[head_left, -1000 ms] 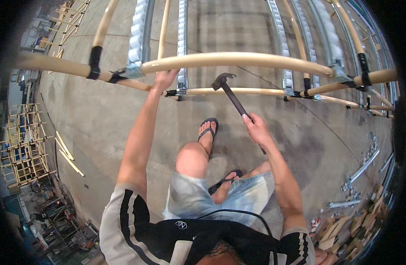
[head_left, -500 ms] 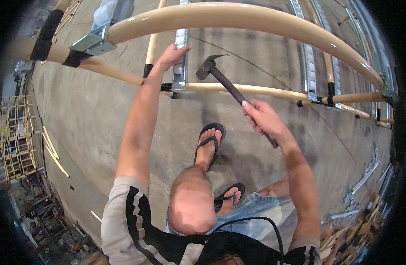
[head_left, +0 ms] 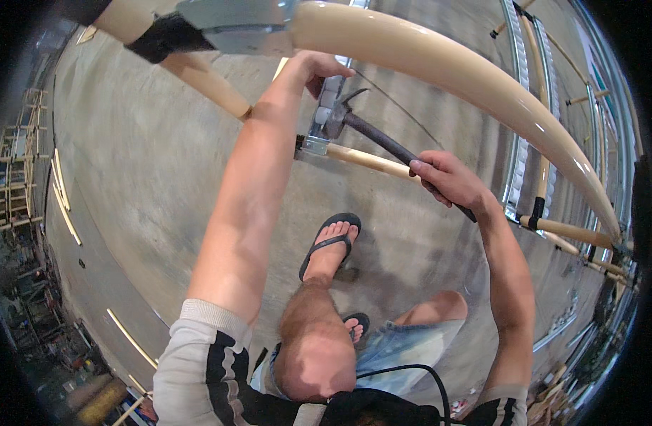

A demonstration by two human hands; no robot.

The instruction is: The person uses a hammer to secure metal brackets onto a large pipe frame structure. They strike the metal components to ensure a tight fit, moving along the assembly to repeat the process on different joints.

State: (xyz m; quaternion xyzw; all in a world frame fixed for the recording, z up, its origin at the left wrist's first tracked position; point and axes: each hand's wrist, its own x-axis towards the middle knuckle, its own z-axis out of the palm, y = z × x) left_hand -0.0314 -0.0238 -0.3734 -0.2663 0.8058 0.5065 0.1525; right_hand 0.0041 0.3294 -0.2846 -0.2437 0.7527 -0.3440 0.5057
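My right hand (head_left: pixel 450 179) is wrapped around the dark handle of a claw hammer (head_left: pixel 379 137). The hammer's head overlaps the lower end of a metal roller track (head_left: pixel 326 106) with white rollers; I cannot tell whether they touch. My left hand (head_left: pixel 320 69) grips that track higher up, its fingers bent around it and partly hidden. The track's lower end sits at a metal bracket (head_left: pixel 314 145) on a beige horizontal pipe (head_left: pixel 372 162). A thick beige pipe (head_left: pixel 439 57) curves across above both hands.
A metal bracket (head_left: pixel 244 28) and black joint (head_left: pixel 171 39) stand close at the upper left. More roller tracks (head_left: pixel 514 163) and pipes rise at the right. Loose beige strips (head_left: pixel 131 337) lie on the concrete floor at the left. Metal rails (head_left: pixel 553 330) lie at the lower right.
The hammer's head has come down to the lower end of the roller track. The view has shifted closer to the frame's upper left corner. My left hand stays at the track.
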